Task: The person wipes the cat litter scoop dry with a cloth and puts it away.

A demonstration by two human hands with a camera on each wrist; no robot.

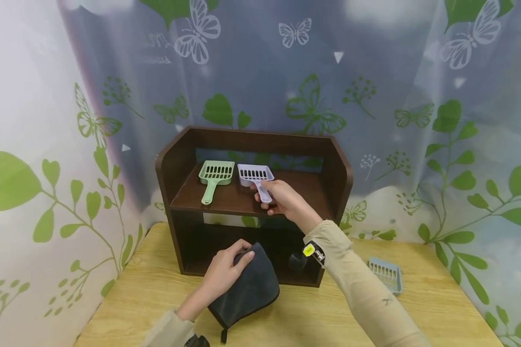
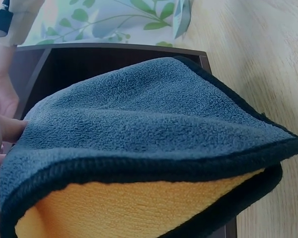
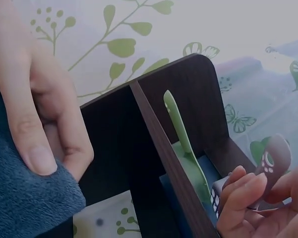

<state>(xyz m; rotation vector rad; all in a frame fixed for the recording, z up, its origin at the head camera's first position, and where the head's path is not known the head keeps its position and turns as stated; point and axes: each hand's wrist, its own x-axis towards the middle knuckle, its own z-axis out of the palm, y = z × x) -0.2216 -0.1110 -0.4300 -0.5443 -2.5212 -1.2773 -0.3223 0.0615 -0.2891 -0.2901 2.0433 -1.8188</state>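
Note:
My right hand [image 1: 284, 197] grips the handle of a lavender litter scoop [image 1: 255, 172], which is on the upper shelf of a dark brown two-tier rack [image 1: 243, 205]. Beside it on the left lies a green litter scoop [image 1: 216, 173], its handle toward the front. My left hand [image 1: 226, 270] pinches a corner of a folded cloth [image 1: 249, 289] in front of the lower compartment. In the left wrist view the cloth [image 2: 139, 119] shows a grey-blue face, a yellow inner face and black edging. The right wrist view shows fingers [image 3: 243, 193] curled around the lavender handle.
A grey-blue litter scoop [image 1: 385, 274] lies on the wooden table [image 1: 438, 299] to the right of the rack, partly behind my right sleeve. A curtain [image 1: 260, 62] printed with leaves and butterflies hangs behind and at both sides.

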